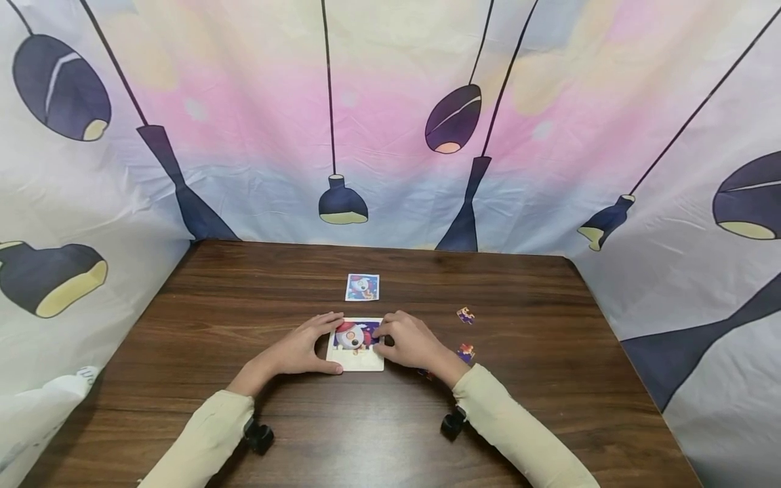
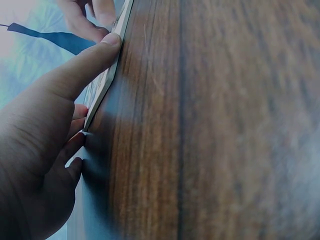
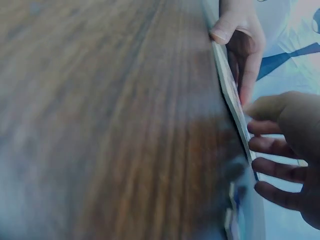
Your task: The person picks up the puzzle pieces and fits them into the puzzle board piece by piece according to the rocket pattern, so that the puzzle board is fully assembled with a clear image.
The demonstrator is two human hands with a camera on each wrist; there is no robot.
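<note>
A small puzzle board [image 1: 358,362] lies between the two hands in the head view. Its upper part carries a picture of a round white character on purple; the lower part is bare cream. My left hand [image 1: 303,347] holds the board's left side, thumb at the lower edge and fingers at the upper corner. At the right side, my right hand [image 1: 410,340] touches the picture with thumb and fingertips, the fingers bent and spread in the right wrist view. Whether a piece sits under those fingertips is hidden. Loose puzzle pieces [image 1: 466,315] lie right of the board.
Behind the board, a square reference picture card [image 1: 363,287] lies on the dark wooden table [image 1: 268,271]. Another piece [image 1: 466,352] is near the right wrist, with more partly hidden under it. Printed curtains [image 1: 390,122] enclose the table's back and sides.
</note>
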